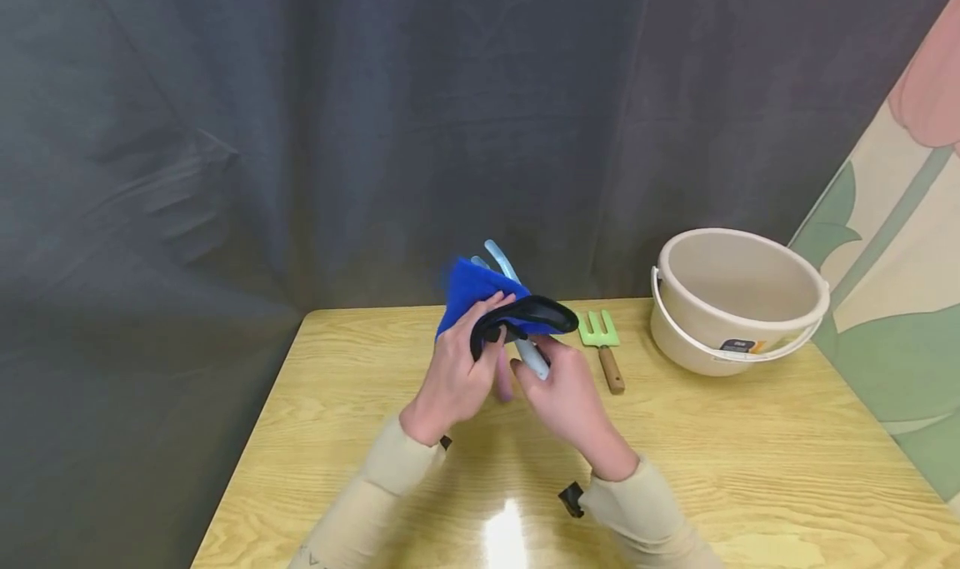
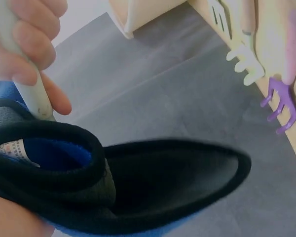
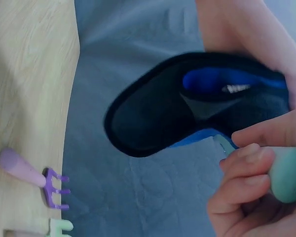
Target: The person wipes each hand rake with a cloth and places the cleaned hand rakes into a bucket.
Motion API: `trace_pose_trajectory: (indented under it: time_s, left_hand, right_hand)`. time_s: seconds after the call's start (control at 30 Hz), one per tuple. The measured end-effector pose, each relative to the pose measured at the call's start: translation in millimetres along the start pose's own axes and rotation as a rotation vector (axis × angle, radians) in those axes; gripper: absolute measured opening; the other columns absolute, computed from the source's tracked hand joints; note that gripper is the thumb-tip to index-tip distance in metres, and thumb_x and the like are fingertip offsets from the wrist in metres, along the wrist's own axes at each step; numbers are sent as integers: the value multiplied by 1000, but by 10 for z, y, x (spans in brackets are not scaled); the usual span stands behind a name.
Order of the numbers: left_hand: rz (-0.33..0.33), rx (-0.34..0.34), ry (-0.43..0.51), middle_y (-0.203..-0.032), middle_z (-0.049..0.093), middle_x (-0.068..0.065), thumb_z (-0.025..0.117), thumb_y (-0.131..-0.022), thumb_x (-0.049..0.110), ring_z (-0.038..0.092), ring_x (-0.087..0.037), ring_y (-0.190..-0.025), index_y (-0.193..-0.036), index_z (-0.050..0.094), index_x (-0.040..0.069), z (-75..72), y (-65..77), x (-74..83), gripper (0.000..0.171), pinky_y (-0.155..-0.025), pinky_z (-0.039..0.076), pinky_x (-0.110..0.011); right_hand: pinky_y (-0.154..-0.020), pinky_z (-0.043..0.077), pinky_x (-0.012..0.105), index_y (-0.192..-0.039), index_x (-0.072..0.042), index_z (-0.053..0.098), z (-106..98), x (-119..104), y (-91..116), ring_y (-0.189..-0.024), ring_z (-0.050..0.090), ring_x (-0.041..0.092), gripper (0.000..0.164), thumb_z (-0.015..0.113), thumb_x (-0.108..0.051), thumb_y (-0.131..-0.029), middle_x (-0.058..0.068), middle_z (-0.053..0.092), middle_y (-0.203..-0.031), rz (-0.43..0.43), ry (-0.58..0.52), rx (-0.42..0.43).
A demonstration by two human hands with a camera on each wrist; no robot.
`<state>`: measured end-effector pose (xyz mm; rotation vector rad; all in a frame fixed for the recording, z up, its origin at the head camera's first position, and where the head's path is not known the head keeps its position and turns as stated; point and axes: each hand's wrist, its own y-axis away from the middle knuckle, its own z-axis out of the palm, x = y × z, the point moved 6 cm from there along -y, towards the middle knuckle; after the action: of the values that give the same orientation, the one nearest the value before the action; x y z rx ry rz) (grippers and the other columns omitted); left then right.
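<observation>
My left hand (image 1: 454,377) grips a blue cloth mitt-like piece (image 1: 472,290) with a black padded border. In the left wrist view its black-rimmed opening (image 2: 96,148) shows a blue lining and a white label. My right hand (image 1: 564,390) curls round the pale handle (image 1: 531,358) of a light-blue tool, close beside the cloth. Two light-blue prongs (image 1: 501,259) stick out beyond the cloth in the head view; the middle of the tool is hidden behind it. In the right wrist view the handle's rounded end (image 3: 288,175) shows between the fingers.
A purple hand rake with a pink handle (image 3: 19,165) lies on the wooden table (image 1: 345,402), partly behind the hands. To its right lies a green hand fork (image 1: 600,336) with a wooden handle. A beige bucket (image 1: 720,361) stands at the right. Dark curtain (image 1: 450,136) hangs behind.
</observation>
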<state>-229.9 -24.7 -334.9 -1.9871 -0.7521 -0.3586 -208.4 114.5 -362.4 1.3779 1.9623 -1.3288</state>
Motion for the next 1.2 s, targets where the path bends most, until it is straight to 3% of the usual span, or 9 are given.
trace_pose_trajectory:
  time_s: [0.13,0.3,0.4,0.53,0.67,0.9,1.07,1.2]
  left_hand:
    - [25,-5,9,-146,56,-9,45,-108,20,43,-22,-141,-144,53,0,37,16,10,42,-115,33,-40]
    - [111,59,-117,-149,51,-13,51,-103,15,40,-26,-143,-144,50,-4,40,-59,-63,46,-117,30,-43]
    - [117,104,-185,-152,48,-14,54,-101,14,37,-26,-145,-145,48,-4,23,-104,-154,47,-116,32,-41]
    - [109,111,-190,-153,47,-15,54,-101,13,35,-26,-146,-146,46,-4,25,-111,-218,48,-116,32,-41]
    - [102,92,-126,-152,48,-14,52,-104,14,36,-27,-145,-145,48,-4,27,-122,-211,46,-116,32,-43]
    - [38,97,79,-145,56,-10,49,-107,16,45,-24,-140,-144,55,3,-59,-137,-242,40,-114,35,-41]
    - [95,74,165,-143,59,-10,45,-109,14,45,-29,-139,-143,55,0,-26,-68,-186,38,-114,34,-45]
    - [155,76,229,-140,60,-14,42,-111,19,48,-34,-137,-141,55,-4,12,15,-142,40,-114,35,-47]
  right_hand:
    - [-53,46,34,-121,0,70,-57,-2,-15,-58,52,15,35,70,2,-86,6,66,-80,2,-5,5]
    - [-48,45,33,-122,0,70,-70,-41,-17,-53,51,13,34,70,-4,-89,6,64,-76,38,20,-21]
    - [-51,49,32,-127,1,67,-44,-50,-2,-56,54,13,38,70,-5,-90,11,69,-88,49,11,-46]
    - [-52,50,32,-130,2,66,-29,-49,27,-57,55,13,41,69,-4,-89,13,69,-91,61,-8,-59]
    - [-52,50,32,-130,1,66,-45,-27,42,-57,55,14,42,70,-4,-89,13,69,-90,85,-4,-48]
    - [-54,51,34,-131,0,66,-66,18,27,-62,57,17,43,71,-6,-89,14,69,-93,119,6,-41]
    - [-53,47,33,-128,0,66,-84,25,-5,-59,53,17,38,70,-5,-91,9,64,-81,108,-3,-37]
    - [-45,41,31,-112,-3,71,-131,62,-18,-49,47,15,21,70,-5,-91,2,52,-64,137,-25,-24]
